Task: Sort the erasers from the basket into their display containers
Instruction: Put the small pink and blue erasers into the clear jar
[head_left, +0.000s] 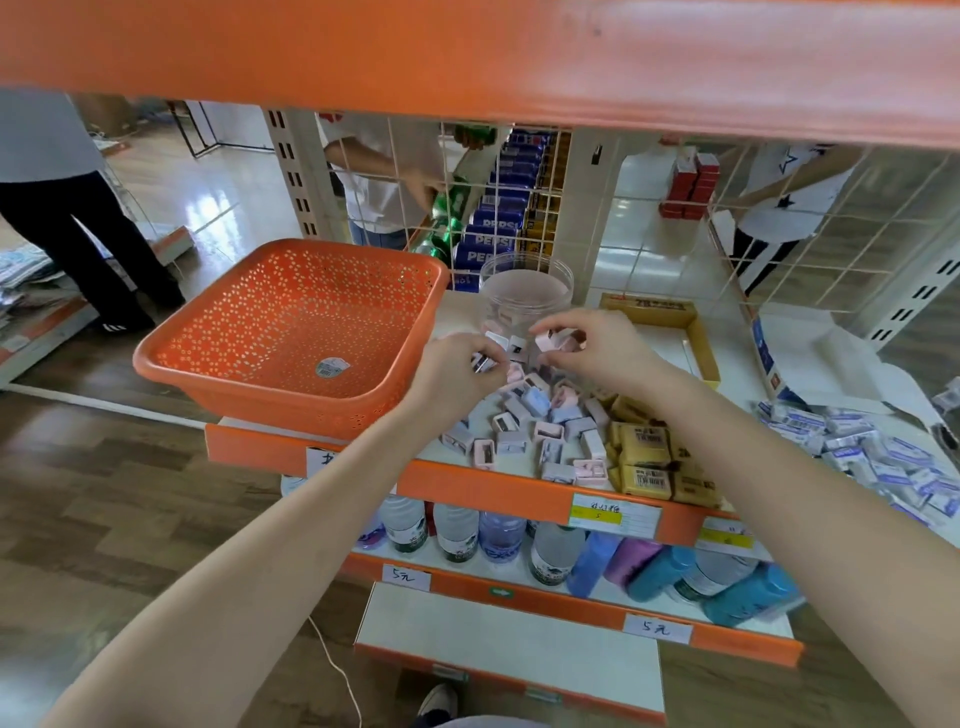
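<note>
On the left of the shelf (467, 480) sits the orange basket (291, 332), showing only a sticker inside. Just right of it, your left hand (457, 371) pinches one small eraser (483, 362). The pile of pastel erasers (530, 431) lies near you, under both hands. The clear jar (524, 291) stands upright just behind your hands, mouth up. Your right hand (597, 345) pinches pink erasers (551, 341) and looks closer to the jar. So lift up and reach far. Yellow erasers (644, 452) lie further right.
</note>
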